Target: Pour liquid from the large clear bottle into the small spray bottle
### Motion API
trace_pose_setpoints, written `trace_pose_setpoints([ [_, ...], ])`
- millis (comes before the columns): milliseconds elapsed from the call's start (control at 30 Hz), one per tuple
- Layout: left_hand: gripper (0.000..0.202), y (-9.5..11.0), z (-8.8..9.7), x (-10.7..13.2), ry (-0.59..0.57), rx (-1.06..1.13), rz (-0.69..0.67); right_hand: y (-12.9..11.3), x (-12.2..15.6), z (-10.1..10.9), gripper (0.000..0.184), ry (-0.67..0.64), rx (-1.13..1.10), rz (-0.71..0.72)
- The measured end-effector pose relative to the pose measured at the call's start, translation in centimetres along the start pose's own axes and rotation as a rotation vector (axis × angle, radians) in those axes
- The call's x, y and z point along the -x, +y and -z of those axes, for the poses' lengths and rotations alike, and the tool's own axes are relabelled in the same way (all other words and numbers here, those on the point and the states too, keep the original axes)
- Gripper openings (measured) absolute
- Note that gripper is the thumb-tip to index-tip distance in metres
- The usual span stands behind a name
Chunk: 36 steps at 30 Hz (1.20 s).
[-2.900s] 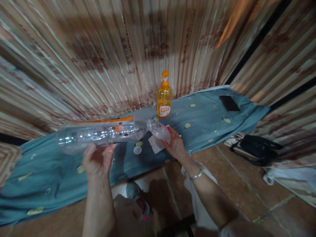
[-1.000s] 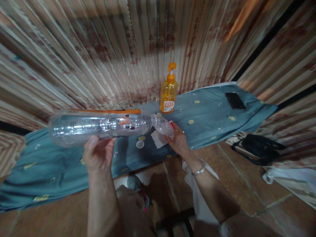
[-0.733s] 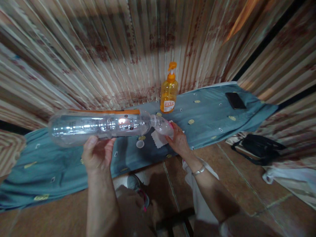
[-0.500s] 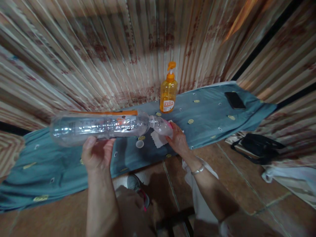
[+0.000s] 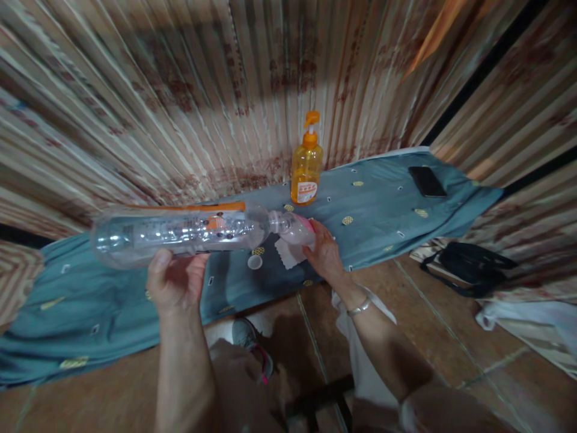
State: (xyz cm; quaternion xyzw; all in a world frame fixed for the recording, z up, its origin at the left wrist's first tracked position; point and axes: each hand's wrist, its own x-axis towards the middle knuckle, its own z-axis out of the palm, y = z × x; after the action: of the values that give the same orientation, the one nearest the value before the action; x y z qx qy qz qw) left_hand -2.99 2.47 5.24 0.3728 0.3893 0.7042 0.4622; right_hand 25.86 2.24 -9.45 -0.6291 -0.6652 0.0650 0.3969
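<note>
My left hand is closed under a large clear plastic bottle with an orange-striped label, which lies level with its mouth to the right. In my right hand is a small clear bottle with a pink part at its far end. The necks of the two bottles meet mouth to mouth above the cloth. A small round white cap lies on the cloth below the necks. Under the small bottle sits a white paper piece with a scalloped edge.
An orange pump bottle stands at the back of the blue-green cloth, against the striped curtain. A black phone lies at the cloth's right end. A black bag rests lower right.
Almost nothing differs. Both hands still hold the bottles joined at the necks; the large bottle has rolled slightly and the view has shifted a little.
</note>
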Motion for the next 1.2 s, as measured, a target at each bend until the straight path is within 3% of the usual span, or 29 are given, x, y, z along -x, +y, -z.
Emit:
trace_pose_setpoints([
  [400,0.037,-1.1,0.6,-0.4,0.126,0.049,-0.019,-0.3,-0.4,0.0,0.073,-0.012,0.055,-0.055],
  [633,0.038,-1.1,1.1,-0.4,0.118,0.017,-0.042,-0.1,-0.3,0.1,0.074,-0.005,0.048,-0.031],
  [767,0.039,-0.7,0.7,-0.2,0.052,-0.008,-0.052,-0.1,-0.3,0.1,0.073,-0.02,0.058,-0.038],
  [1000,0.04,-0.2,-0.7,0.2,0.167,0.094,-0.062,0.3,-0.3,0.0,0.072,-0.011,0.07,-0.027],
  [1200,0.051,-0.1,-0.8,0.2,0.144,0.123,-0.092,0.5,-0.2,0.0,0.074,-0.016,0.101,-0.028],
])
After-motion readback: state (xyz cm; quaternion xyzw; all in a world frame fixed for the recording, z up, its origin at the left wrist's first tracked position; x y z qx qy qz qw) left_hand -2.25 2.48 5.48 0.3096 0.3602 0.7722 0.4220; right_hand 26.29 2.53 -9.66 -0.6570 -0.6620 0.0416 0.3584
